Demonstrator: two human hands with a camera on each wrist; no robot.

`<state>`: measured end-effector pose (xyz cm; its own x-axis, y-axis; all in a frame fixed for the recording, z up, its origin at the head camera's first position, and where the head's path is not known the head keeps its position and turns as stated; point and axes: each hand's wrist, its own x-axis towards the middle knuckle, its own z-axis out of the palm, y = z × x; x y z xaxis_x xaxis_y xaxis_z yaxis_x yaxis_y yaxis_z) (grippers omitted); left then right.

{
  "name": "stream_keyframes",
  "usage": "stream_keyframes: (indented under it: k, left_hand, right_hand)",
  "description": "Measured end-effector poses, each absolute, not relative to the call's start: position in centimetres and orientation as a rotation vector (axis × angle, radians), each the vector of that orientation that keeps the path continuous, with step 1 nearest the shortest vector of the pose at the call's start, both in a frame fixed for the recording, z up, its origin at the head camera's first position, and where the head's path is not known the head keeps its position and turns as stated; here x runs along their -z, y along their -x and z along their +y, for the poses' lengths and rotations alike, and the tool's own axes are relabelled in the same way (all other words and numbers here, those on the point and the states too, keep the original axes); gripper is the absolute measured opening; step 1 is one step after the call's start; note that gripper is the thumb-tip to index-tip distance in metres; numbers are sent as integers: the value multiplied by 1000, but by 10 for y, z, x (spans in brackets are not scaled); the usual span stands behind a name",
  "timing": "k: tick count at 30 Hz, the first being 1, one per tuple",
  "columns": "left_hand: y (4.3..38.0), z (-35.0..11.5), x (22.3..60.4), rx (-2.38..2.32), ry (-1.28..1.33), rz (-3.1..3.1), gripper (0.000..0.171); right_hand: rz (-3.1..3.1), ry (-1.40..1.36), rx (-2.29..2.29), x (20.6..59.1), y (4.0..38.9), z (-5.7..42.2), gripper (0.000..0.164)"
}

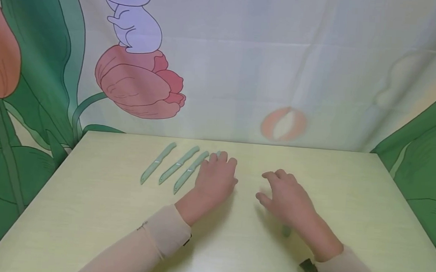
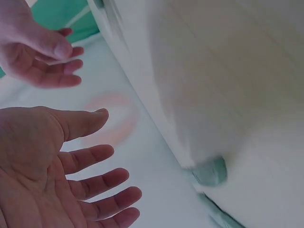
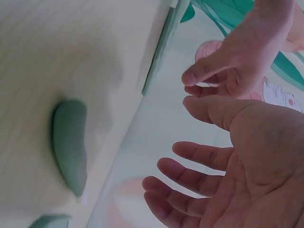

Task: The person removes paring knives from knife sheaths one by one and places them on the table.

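Three slim green knives (image 1: pixel 158 163) lie slanted side by side on the table, each with a pale band at its middle. My left hand (image 1: pixel 216 173) is over the table just right of them, palm down, fingers apart and holding nothing. A further green piece (image 1: pixel 219 153) peeks out behind its fingertips, mostly hidden. My right hand (image 1: pixel 291 196) hovers farther right with thumb and fingers spread and nothing between them. Under its wrist shows the tip of a green object (image 1: pixel 286 230). In the right wrist view, a green handle-like piece (image 3: pixel 70 142) lies on the table below the right hand.
The pale wooden table (image 1: pixel 86 211) reaches back to a hanging cloth (image 1: pixel 225 70) printed with tulips and a white animal. In the right wrist view another green piece (image 3: pixel 50 221) shows at the bottom edge. A dark strap piece (image 1: pixel 311 270) sits at the right cuff.
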<state>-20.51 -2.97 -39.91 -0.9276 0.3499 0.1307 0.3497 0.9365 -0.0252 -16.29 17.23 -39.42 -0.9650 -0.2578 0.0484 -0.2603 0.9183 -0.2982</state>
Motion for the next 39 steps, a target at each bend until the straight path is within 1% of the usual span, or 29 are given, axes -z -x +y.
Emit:
stream_keyframes:
  k: [8, 14, 19, 27, 39]
  left_hand:
    - [234, -54, 403, -32, 493, -2953, 32]
    - [257, -63, 409, -44, 450, -3019, 33]
    - [271, -61, 411, -70, 433, -3058, 34]
    - [290, -52, 416, -184, 433, -3070, 29]
    - [306, -41, 425, -281, 390, -3110, 26]
  right_hand:
    - [-3078, -455, -410, 403, 169, 151, 54]
    - [-3092, -480, -343, 403, 173, 136, 55]
    - [-3110, -481, -299, 404, 175, 127, 55]
    - [-3145, -468, -324, 404, 176, 121, 55]
    - [-3168, -469, -314, 403, 177, 116, 55]
